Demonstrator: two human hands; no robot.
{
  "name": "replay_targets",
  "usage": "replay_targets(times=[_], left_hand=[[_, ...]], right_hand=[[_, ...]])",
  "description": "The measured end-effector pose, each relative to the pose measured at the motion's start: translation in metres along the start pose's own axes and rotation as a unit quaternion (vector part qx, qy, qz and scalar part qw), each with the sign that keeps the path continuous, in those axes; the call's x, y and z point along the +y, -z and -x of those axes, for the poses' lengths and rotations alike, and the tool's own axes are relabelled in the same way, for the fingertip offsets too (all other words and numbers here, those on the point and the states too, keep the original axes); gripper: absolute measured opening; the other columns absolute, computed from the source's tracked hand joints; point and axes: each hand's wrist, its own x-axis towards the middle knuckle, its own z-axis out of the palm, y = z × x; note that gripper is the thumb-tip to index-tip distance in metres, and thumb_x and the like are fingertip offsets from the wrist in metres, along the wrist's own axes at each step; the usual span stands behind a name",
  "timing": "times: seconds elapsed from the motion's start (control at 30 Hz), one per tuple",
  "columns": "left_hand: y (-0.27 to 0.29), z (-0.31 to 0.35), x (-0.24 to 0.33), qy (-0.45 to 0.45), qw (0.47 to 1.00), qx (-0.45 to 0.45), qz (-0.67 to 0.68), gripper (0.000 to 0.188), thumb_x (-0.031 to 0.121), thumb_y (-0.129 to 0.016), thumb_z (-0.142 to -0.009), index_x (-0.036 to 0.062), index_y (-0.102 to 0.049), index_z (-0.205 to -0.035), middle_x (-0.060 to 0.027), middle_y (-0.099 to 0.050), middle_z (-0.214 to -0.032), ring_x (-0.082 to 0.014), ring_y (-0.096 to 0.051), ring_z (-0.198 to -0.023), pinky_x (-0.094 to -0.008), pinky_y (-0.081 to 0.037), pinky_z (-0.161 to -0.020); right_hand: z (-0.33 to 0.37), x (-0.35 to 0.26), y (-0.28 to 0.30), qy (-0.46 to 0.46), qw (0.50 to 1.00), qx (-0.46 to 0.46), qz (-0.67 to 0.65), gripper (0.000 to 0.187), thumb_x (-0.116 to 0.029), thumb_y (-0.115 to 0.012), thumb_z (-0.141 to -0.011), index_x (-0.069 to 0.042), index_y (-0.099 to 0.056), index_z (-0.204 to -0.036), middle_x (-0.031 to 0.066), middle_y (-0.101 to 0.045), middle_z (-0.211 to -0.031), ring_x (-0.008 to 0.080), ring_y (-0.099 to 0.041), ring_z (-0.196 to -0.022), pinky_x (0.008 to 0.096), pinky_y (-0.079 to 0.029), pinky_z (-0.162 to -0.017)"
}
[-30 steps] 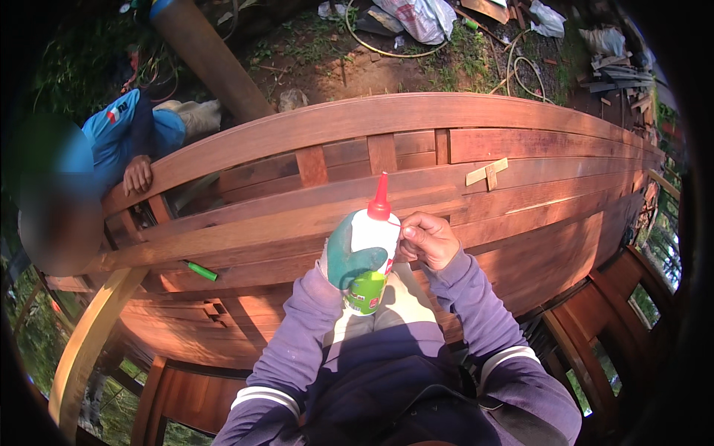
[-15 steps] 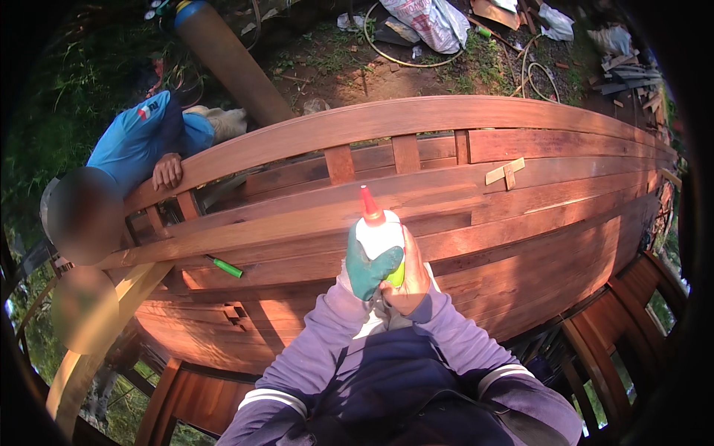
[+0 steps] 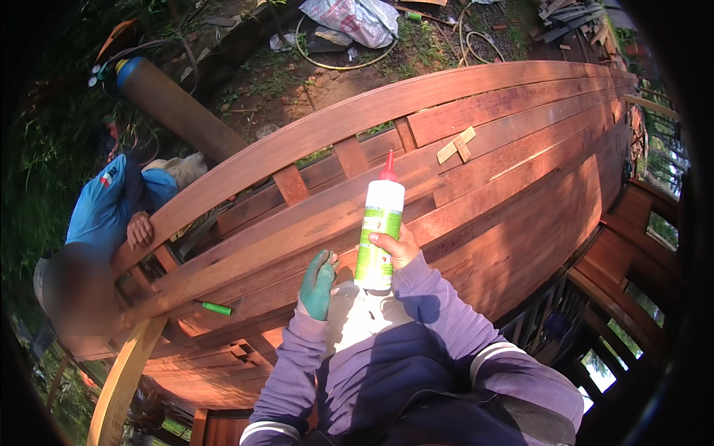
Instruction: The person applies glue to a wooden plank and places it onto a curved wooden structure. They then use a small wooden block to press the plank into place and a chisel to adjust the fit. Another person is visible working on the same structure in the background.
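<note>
My right hand (image 3: 398,247) grips a white glue bottle (image 3: 381,236) with a green label. The bottle stands upright, its red nozzle cap pointing up and away from me. To its left, my left hand (image 3: 319,285) wears a green glove with bare fingertips; it holds nothing, and its fingers are raised. Beneath both hands lies a large reddish-brown wooden panel (image 3: 513,245) of long boards, rails and short slats. A small cross of light wood pieces (image 3: 457,146) rests on the boards beyond the bottle. A green-handled tool (image 3: 216,308) lies to the left.
At the far left a person in a blue shirt (image 3: 100,201) rests a hand (image 3: 139,230) on the panel's curved outer rail. A pale wooden beam (image 3: 123,386) juts out at lower left. Beyond lie a gas cylinder (image 3: 175,108), a sack (image 3: 357,21) and scrap wood (image 3: 569,18).
My gloved left hand has let go of the glue bottle and moved left and down. The bottle stays in my right hand, its label now showing. The view has turned and shifted right.
</note>
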Motion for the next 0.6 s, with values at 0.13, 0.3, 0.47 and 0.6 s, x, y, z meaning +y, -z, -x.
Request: replay_targets(times=[0.13, 0.3, 0.47, 0.6], left_hand=[[-0.022, -0.020, 0.009, 0.034, 0.999, -0.020, -0.019, 0.064, 0.032, -0.057, -0.105, -0.0033, -0.035, -0.153, -0.0160, -0.055, -0.138, -0.0214, -0.060, -0.118, -0.0339, -0.052, -0.095], [-0.093, -0.086, 0.048, 0.035, 0.996, 0.014, -0.075, 0.072, 0.041, -0.071, -0.095, -0.0059, -0.045, -0.144, -0.0159, -0.064, -0.121, -0.0191, -0.068, -0.092, -0.0312, -0.058, -0.068], [-0.131, -0.114, 0.051, -0.011, 0.986, 0.086, -0.143, 0.060, 0.043, -0.075, -0.091, -0.0049, -0.058, -0.123, -0.0110, -0.070, -0.096, -0.0152, -0.068, -0.075, -0.0281, -0.056, -0.058], [-0.148, -0.125, 0.042, -0.042, 0.979, 0.141, -0.144, 0.054, 0.039, -0.075, -0.092, -0.0053, -0.058, -0.118, -0.0123, -0.070, -0.095, -0.0155, -0.068, -0.074, -0.0293, -0.056, -0.059]], right_hand=[[-0.039, -0.009, 0.017, -0.041, 0.992, -0.008, -0.117, 0.035, -0.016, -0.072, -0.090, 0.001, -0.059, -0.117, 0.0158, -0.071, -0.093, 0.0248, -0.073, -0.077, 0.0374, -0.062, -0.068], [-0.100, 0.002, 0.026, -0.017, 0.980, 0.084, -0.178, 0.037, -0.016, -0.076, -0.087, 0.002, -0.062, -0.116, 0.0154, -0.072, -0.094, 0.0263, -0.073, -0.078, 0.0387, -0.061, -0.071], [-0.134, -0.012, 0.050, -0.056, 0.975, 0.085, -0.199, 0.036, -0.015, -0.080, -0.086, 0.000, -0.065, -0.116, 0.0119, -0.072, -0.094, 0.0229, -0.072, -0.076, 0.0366, -0.060, -0.069], [-0.139, -0.027, 0.060, -0.054, 0.978, 0.090, -0.181, 0.036, -0.014, -0.080, -0.086, 0.001, -0.065, -0.116, 0.0118, -0.073, -0.095, 0.0230, -0.072, -0.077, 0.0364, -0.060, -0.070]])
